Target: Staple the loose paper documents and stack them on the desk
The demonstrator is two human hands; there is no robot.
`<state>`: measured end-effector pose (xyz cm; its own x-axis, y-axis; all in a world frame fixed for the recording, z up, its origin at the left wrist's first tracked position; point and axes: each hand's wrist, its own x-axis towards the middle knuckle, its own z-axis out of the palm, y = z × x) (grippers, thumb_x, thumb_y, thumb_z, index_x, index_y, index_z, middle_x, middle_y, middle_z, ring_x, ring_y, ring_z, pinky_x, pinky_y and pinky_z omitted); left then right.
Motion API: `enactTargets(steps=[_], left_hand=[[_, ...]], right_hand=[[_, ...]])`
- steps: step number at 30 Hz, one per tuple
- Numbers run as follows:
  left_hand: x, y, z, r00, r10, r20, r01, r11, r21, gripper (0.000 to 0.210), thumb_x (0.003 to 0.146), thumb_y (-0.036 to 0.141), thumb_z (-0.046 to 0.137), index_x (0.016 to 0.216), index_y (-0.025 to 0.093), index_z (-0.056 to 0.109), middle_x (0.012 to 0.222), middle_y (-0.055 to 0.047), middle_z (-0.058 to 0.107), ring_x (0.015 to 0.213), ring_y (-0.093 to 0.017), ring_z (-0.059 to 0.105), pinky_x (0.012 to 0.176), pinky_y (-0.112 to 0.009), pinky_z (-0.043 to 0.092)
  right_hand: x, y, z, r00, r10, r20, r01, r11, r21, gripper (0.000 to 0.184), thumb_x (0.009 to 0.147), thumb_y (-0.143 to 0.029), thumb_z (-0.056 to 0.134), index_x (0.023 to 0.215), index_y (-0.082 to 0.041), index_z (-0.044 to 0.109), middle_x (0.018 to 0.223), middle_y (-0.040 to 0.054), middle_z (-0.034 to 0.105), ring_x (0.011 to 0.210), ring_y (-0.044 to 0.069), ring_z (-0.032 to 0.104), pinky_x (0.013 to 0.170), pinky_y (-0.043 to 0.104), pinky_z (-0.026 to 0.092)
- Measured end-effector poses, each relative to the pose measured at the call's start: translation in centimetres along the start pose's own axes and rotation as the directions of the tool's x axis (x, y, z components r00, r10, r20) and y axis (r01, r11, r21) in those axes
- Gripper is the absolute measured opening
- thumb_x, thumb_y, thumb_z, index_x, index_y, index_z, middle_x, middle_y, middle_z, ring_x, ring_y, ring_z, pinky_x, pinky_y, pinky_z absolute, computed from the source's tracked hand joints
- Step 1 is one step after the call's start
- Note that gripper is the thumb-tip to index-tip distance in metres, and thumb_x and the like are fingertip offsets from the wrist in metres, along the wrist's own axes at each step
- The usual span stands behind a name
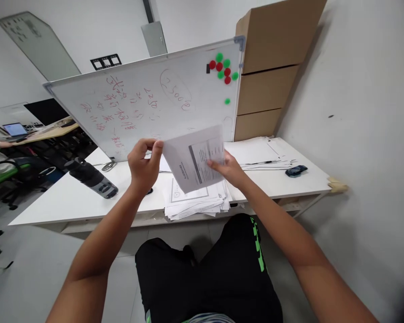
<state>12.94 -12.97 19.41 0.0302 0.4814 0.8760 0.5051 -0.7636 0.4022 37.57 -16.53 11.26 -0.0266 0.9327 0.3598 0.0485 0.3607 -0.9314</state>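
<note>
- Desk (pixel 63 202): white, long, reaching toward the wall at the right; it bears the papers described below.
- Whiteboard (pixel 144 98): propped upright along the back of the desk, with red handwriting on its face.
- Cardboard boxes (pixel 269 92): three visible in a column, behind the whiteboard's right end.
- Loose papers (pixel 256 152): spread flat on the desk, right of the hands as I see it.
- Paper pile (pixel 202 206): uneven edges, at the near edge of the desk, below the hands.
- Printed sheet (pixel 197 157): raised and tilted above the pile, between the two hands; whether it is one leaf or several, I cannot tell.
- Bottle (pixel 92 179): dark, on the desk, left of the left hand.
- Left hand (pixel 144 163): thumb and forefinger pinching the sheet's upper left corner.
- Right hand (pixel 231 170): grasping the sheet's right side, thumb across the printed face, fingers behind.
- Dark blue object (pixel 296 170): on the desk near its right end; identity unclear to me.
- Black pen (pixel 267 162): lying on the loose papers.
- Magnets (pixel 227 72): round, red and green, mostly clustered near the whiteboard's upper right corner.
</note>
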Motion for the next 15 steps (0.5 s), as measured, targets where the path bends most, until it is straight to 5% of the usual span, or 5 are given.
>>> enactTargets(steps=[6, 8, 11, 13, 15], left_hand=[[-2.6, -2.7, 1.9, 0.932, -0.331, 0.151, 0.363, 0.868, -0.339, 0.042, 0.086, 0.062, 0.058, 0.091, 0.021, 0.065, 0.082, -0.003, 0.067, 0.078, -0.014, 0.063, 0.075, -0.028, 0.050], [-4.0, -3.9, 2.7, 0.835, -0.416, 0.359, 0.546, 0.699, -0.462, 0.055, 0.083, 0.071, 0.055, 0.105, 0.021, 0.065, 0.090, -0.006, 0.070, 0.086, -0.017, 0.066, 0.078, -0.031, 0.051], [-6.7, -5.0, 3.7, 0.619, -0.451, 0.643, 0.782, 0.431, -0.451, 0.064, 0.075, 0.069, 0.066, 0.116, 0.020, 0.066, 0.102, -0.010, 0.073, 0.098, -0.025, 0.068, 0.088, -0.038, 0.052], [-8.5, -5.1, 4.1, 0.513, -0.468, 0.720, 0.857, 0.317, -0.405, 0.060, 0.069, 0.057, 0.078, 0.114, 0.017, 0.070, 0.107, -0.012, 0.073, 0.104, -0.029, 0.067, 0.094, -0.043, 0.049], [-9.7, -4.9, 4.3, 0.465, -0.482, 0.743, 0.885, 0.257, -0.388, 0.055, 0.066, 0.048, 0.083, 0.110, 0.015, 0.073, 0.110, -0.014, 0.073, 0.107, -0.031, 0.067, 0.099, -0.046, 0.047]], right_hand=[[-0.9, 1.1, 0.9, 0.972, 0.234, -0.026, -0.222, 0.948, 0.227, 0.050, 0.072, -0.052, 0.080, 0.108, -0.018, 0.070, 0.112, 0.0109, 0.073, 0.098, 0.027, 0.071, 0.087, 0.046, 0.059], [-1.0, 1.8, 1.4, 0.968, 0.247, -0.055, -0.225, 0.939, 0.259, 0.048, 0.070, -0.050, 0.082, 0.105, -0.018, 0.071, 0.110, 0.0104, 0.074, 0.096, 0.027, 0.071, 0.087, 0.045, 0.059], [-0.8, 2.7, 2.1, 0.966, 0.245, -0.081, -0.213, 0.934, 0.285, 0.046, 0.070, -0.049, 0.082, 0.103, -0.018, 0.072, 0.109, 0.0099, 0.075, 0.098, 0.027, 0.071, 0.088, 0.044, 0.058], [-0.7, 3.2, 2.7, 0.968, 0.231, -0.095, -0.198, 0.942, 0.271, 0.047, 0.070, -0.049, 0.081, 0.104, -0.018, 0.072, 0.109, 0.0095, 0.075, 0.099, 0.027, 0.071, 0.089, 0.043, 0.057], [-0.8, 3.6, 3.3, 0.971, 0.207, -0.116, -0.175, 0.955, 0.238, 0.047, 0.071, -0.049, 0.080, 0.106, -0.018, 0.071, 0.109, 0.0092, 0.075, 0.099, 0.027, 0.070, 0.089, 0.043, 0.056]])
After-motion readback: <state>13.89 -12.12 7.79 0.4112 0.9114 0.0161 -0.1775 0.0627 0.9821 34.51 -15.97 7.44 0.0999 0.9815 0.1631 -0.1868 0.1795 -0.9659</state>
